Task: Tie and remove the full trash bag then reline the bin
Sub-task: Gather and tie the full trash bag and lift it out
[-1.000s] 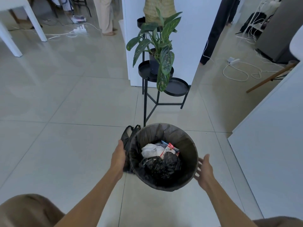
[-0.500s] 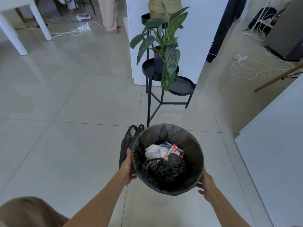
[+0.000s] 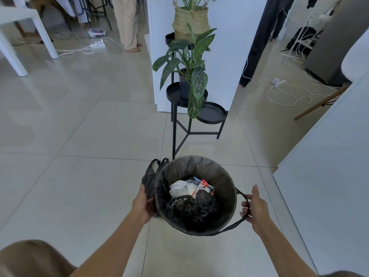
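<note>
Left hand was pressed on the left side of the bin, fingers curled round the black bag handles bunched there; grip looked closed on the plastic, though I couldn't see the fingertips. Right hand was out to the right of the bin, fingers hooked through a stretched handle loop of the trash bag, thumb up, loop pulled clear of the rim. I saw the loop run from the rim's right side out to the hand and back to the front edge.

Bin sat on the tiled floor between both hands, bag liner folded over the rim. Inside: crumpled white paper, a red and white wrapper, a scrunched black bag.

Just behind the bin stood a black plant stand with a leafy plant and a woven basket above. White table far left, cables on the floor far right.
</note>
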Motion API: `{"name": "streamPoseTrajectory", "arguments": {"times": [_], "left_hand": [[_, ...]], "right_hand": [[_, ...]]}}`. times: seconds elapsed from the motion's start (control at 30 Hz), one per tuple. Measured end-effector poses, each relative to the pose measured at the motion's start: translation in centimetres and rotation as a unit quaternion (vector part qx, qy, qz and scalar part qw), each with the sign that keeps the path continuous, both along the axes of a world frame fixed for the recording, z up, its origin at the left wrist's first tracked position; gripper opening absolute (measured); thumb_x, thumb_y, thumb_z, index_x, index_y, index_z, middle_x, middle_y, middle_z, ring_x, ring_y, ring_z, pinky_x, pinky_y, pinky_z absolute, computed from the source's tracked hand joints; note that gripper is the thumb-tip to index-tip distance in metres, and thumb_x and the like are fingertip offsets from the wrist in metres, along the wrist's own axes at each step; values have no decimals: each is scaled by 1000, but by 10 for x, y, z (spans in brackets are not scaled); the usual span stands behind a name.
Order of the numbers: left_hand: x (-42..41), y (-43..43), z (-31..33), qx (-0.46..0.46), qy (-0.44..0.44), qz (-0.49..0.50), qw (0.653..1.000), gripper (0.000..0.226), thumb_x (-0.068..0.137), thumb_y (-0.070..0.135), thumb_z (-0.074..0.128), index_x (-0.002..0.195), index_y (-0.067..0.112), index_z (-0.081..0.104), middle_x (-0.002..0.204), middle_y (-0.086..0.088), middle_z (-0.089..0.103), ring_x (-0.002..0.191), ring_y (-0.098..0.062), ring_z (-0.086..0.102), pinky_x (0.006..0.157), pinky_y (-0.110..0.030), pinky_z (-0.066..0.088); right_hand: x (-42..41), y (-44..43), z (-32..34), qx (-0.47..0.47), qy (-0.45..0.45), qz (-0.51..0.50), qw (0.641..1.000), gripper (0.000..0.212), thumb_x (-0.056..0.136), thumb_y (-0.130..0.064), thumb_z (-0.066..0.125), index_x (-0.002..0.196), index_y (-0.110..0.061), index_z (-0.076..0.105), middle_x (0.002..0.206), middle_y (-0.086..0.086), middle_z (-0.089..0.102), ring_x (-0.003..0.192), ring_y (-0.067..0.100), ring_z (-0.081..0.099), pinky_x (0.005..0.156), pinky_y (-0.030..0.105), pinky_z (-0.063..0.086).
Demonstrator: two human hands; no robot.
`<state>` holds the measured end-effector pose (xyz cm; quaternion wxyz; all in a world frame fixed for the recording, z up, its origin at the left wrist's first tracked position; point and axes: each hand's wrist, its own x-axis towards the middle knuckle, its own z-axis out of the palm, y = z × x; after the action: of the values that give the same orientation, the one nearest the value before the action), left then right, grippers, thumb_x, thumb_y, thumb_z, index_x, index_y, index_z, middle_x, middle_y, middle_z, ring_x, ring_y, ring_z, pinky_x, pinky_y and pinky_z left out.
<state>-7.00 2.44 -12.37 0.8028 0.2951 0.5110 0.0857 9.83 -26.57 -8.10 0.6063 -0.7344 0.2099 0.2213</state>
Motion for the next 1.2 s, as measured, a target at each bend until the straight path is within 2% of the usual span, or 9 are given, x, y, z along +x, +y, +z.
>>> {"name": "streamPoseTrajectory", "arguments": {"times": [0.07, 0.2, 0.4, 0.53, 0.77, 0.87, 1.0, 1.13, 1.2], "left_hand": [[-3, 6, 9, 38, 14, 19, 999, 59, 97, 60, 49, 108, 3, 64, 94, -19, 69, 83, -34, 66, 73, -48, 55], [-9, 13, 29, 108, 48, -43, 992, 52, 91, 58, 62, 81, 7, 61, 51, -4, 49, 46, -20, 48, 47, -28, 50], [-3, 10, 56, 185, 71, -153, 968, 49, 84, 54, 74, 65, 11, 59, 51, -7, 48, 43, -19, 46, 43, -21, 44], [-1, 6, 56, 226, 93, -111, 963, 52, 85, 43, 78, 54, 10, 50, 48, -11, 50, 42, -22, 46, 46, -25, 41], [-8, 6, 62, 203, 94, -95, 970, 39, 86, 36, 78, 70, 6, 59, 45, -8, 49, 43, -22, 45, 52, -29, 38], [-8, 4, 75, 193, 84, -107, 972, 38, 87, 39, 77, 68, 9, 62, 45, -6, 54, 40, -19, 49, 48, -26, 45], [-11, 4, 97, 199, 94, -117, 968, 34, 84, 41, 78, 74, 12, 63, 44, -1, 58, 35, -15, 54, 39, -22, 47], [-22, 2, 92, 187, 130, -175, 958, 33, 88, 41, 74, 77, 13, 60, 55, -7, 56, 50, -21, 54, 69, -33, 52], [-23, 6, 86, 204, 148, -181, 951, 32, 89, 33, 75, 73, 11, 59, 54, -7, 54, 50, -21, 53, 65, -33, 52]], "right_hand": [[0, 2, 8, 3, -18, 5, 1000, 55, 101, -58, 35, 102, -8, 61, 75, 13, 57, 58, 21, 46, 58, 35, 46], [0, 7, 21, -4, -61, 10, 998, 49, 101, -55, 38, 105, -11, 61, 78, 14, 64, 60, 22, 49, 56, 35, 45], [-6, 27, 46, 17, -121, 71, 990, 39, 101, -48, 47, 109, -13, 62, 91, 13, 75, 68, 22, 58, 62, 35, 52], [-14, 35, 52, 25, -143, 121, 982, 42, 94, -41, 65, 130, -22, 55, 106, 5, 74, 87, 21, 70, 69, 30, 57], [-11, 20, 51, 69, -60, 142, 986, 65, 88, -26, 76, 142, -20, 40, 110, 11, 71, 91, 31, 74, 72, 40, 63], [-6, 18, 56, -12, -18, 201, 979, 45, 87, -23, 77, 119, 4, 59, 92, 18, 75, 67, 23, 66, 73, 39, 62], [-6, 21, 71, -54, -15, 251, 966, 21, 89, -28, 73, 88, -8, 69, 74, 6, 70, 63, 18, 62, 66, 31, 55], [-15, 20, 61, 106, -49, 194, 974, 8, 91, -17, 70, 93, -10, 67, 77, 5, 61, 66, 17, 58, 73, 34, 55], [-20, 23, 54, 200, -40, 174, 963, 14, 92, -6, 65, 104, -10, 69, 78, 6, 61, 67, 17, 59, 75, 38, 57]]}}
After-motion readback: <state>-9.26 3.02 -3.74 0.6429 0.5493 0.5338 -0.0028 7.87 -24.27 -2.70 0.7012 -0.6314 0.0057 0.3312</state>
